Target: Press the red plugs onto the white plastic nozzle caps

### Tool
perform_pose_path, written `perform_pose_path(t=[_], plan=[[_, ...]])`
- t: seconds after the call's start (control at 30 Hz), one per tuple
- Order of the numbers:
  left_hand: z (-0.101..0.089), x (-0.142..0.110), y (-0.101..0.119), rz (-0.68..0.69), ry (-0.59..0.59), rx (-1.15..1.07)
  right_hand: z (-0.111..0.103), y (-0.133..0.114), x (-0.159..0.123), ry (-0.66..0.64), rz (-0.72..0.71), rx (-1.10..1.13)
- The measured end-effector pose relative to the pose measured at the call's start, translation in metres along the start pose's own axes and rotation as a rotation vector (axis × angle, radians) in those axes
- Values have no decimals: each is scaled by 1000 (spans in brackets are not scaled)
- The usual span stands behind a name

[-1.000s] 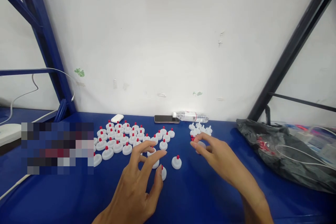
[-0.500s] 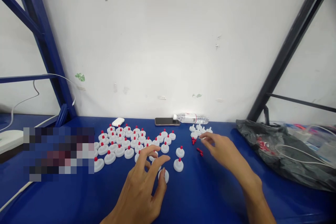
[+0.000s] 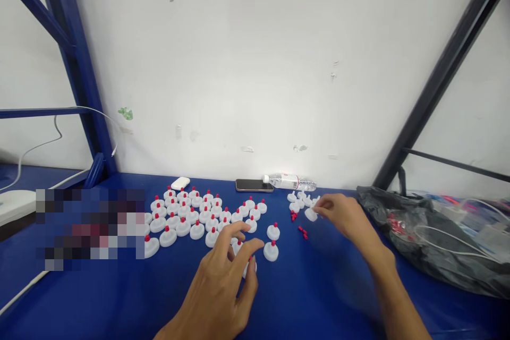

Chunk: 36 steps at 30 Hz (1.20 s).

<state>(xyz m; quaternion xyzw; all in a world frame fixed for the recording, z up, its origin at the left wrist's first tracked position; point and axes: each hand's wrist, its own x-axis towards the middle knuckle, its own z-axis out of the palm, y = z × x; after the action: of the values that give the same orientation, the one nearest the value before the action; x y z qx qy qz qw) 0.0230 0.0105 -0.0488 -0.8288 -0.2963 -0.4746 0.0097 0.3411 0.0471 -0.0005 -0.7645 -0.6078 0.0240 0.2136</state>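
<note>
My right hand [image 3: 340,213] pinches 1 white funnel-shaped plastic cap [image 3: 311,215], likely light, stiff, best held narrow-end; my left hand [image 3: 223,276] curls open.

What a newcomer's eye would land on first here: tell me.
The cluster of red-tipped white caps, spread over the left and middle of the blue table, stands out first. Next come the dark bag at the right and the clear bottle lying by the wall.

Table [image 3: 326,287], blue. On it: red-tipped caps [image 3: 196,231], many; plain caps [image 3: 294,207], few; loose red tips [image 3: 305,236]; phone [image 3: 254,186]; bottle [image 3: 289,181]; white case [image 3: 180,184]. At right, black bag [image 3: 442,263].
</note>
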Motion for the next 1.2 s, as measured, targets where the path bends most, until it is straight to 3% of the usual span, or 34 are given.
perform_pose_path(t=[0.07,0.17,0.33,0.43,0.5,0.57,0.7,0.77,0.87,1.2], plan=[[-2,0,1,29,-18,11,-7,-10,-22,0,-49,289],[-6,0,2,113,-53,38,-10,-39,-57,-156,-147,616],[-5,-2,0,211,-39,96,-4,-89,-91,-325,-287,698],[-1,-2,-2,234,-30,9,-1,-101,-95,-353,-325,724],[1,-1,-3,215,-41,-26,-1,-98,-91,-340,-336,690],[2,-1,-4,189,-51,-21,0,-86,-83,-246,-309,594],[3,-1,-3,161,-71,-1,8,-45,-58,38,-66,228],[4,-1,-2,165,-75,4,15,-25,-48,13,35,94],[5,-1,0,171,-78,-1,23,-9,-39,-106,69,73],[6,-2,1,170,-125,-15,36,-4,-36,-173,1,89]])
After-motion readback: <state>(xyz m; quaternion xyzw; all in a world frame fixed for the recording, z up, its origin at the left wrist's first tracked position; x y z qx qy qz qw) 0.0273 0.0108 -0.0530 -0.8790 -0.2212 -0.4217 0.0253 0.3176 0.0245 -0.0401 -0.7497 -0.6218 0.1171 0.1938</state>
